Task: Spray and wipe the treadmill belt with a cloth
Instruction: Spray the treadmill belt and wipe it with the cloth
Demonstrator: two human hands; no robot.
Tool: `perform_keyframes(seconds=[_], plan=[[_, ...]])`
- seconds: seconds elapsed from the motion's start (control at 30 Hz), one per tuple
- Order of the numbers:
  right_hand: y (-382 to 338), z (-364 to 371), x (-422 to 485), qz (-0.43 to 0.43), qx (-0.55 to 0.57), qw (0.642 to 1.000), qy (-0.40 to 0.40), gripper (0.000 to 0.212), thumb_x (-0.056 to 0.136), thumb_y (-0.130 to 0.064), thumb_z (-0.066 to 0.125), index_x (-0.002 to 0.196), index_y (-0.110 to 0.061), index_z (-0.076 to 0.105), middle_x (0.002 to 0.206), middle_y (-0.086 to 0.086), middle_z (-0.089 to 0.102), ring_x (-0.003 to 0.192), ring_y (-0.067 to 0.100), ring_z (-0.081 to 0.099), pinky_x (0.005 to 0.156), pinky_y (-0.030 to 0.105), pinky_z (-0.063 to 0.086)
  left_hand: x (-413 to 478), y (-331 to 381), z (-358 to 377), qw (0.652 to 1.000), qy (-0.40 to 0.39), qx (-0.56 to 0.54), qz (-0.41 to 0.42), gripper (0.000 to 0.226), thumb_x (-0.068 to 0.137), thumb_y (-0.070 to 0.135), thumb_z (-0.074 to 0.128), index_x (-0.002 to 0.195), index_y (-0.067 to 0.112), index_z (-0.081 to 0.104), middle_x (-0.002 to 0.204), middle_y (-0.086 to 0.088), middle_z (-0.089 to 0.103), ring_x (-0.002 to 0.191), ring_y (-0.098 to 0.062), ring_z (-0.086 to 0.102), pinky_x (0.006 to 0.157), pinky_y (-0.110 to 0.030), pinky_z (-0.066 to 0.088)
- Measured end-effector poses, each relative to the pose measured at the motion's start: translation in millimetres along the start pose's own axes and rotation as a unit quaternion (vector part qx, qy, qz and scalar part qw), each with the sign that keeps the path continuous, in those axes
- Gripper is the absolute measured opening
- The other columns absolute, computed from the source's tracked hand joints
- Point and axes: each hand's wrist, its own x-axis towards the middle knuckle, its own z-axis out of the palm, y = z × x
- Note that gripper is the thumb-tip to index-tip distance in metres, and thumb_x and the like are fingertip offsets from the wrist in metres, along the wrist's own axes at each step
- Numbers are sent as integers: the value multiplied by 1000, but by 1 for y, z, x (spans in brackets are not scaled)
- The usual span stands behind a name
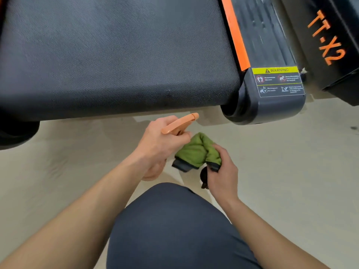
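While fingers (184,135) of the left hand (157,140) curl round the orange spray bottle (180,123), its nozzle points ahead toward the near right corner of the treadmill belt (116,55). The right hand (223,171), just beside and slightly farther back, grips the bunched green cloth (196,152).

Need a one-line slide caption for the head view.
The left hand grips an orange spray bottle, the right hand a bunched green cloth, both short of the treadmill belt.

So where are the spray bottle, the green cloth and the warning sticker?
spray bottle (180,123), head view, on its orange trigger head.
green cloth (196,150), head view, on its folded middle.
warning sticker (277,82), head view, just below its yellow strip.
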Motion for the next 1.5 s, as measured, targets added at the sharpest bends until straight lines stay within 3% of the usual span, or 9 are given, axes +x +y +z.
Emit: perform_keyframes(seconds=[0.2,0.33,0.63,0.77,0.9,1.1,1.23,1.43,1.5], plan=[[-66,-6,17,-160,80,972,153,58,85,10,54,140,-8,52,149,7,54,140,17,48,115,35,39,-18,-16,-48,997,6,-77,-24,22,77,42,78,84,21,73,73,-3,68,52,-12,60,60,-26,49],[-101,-11,61,-303,31,920,246,49,89,11,51,137,5,51,154,21,40,147,36,37,120,52,31,-28,-31,-76,999,12,-38,-32,19,81,39,75,82,21,73,69,-12,65,52,-12,62,59,-24,47],[-132,72,87,-375,-95,907,163,54,80,-3,54,134,-3,61,142,19,55,134,42,49,115,51,35,-44,-33,-105,987,69,-134,-51,11,78,30,70,87,27,75,97,-24,69,54,-8,54,49,-14,45],[-136,115,68,-572,-211,793,3,52,88,-17,62,140,-17,59,146,15,55,137,38,48,116,50,33,-45,-42,-123,983,98,-146,-56,27,71,40,77,91,23,76,92,-22,70,71,-20,64,54,-28,51],[-120,106,86,-646,-339,683,49,53,95,-19,52,144,-36,55,143,6,57,137,31,50,119,51,30,-53,-52,-138,985,94,-133,-54,40,68,49,74,97,22,76,94,-30,69,69,-25,62,63,-35,50],[-46,38,115,-568,-367,724,138,54,91,-13,67,140,-34,56,150,9,39,142,34,39,121,57,23,-64,-57,-148,984,77,-142,-75,20,66,51,72,85,48,75,97,-16,74,69,-22,60,66,-36,50],[-65,67,103,-505,-298,798,143,40,98,-16,57,137,-25,53,154,19,38,143,41,36,122,56,16,-70,-63,-144,987,64,-125,-78,42,64,52,70,93,22,75,97,-17,74,55,-15,58,58,-23,49],[-114,112,89,-637,-304,704,82,42,100,-21,51,140,-29,61,151,11,52,141,32,48,117,49,32,-61,-62,-139,985,50,-151,-74,30,67,50,72,93,39,80,95,-10,77,58,-13,57,59,-26,50],[-106,99,89,-605,-322,721,105,43,102,-22,48,142,-34,58,152,7,51,141,29,48,116,48,34,-57,-60,-138,985,44,-144,-80,28,66,52,72,91,40,80,98,-10,76,57,-16,57,67,-34,50]])
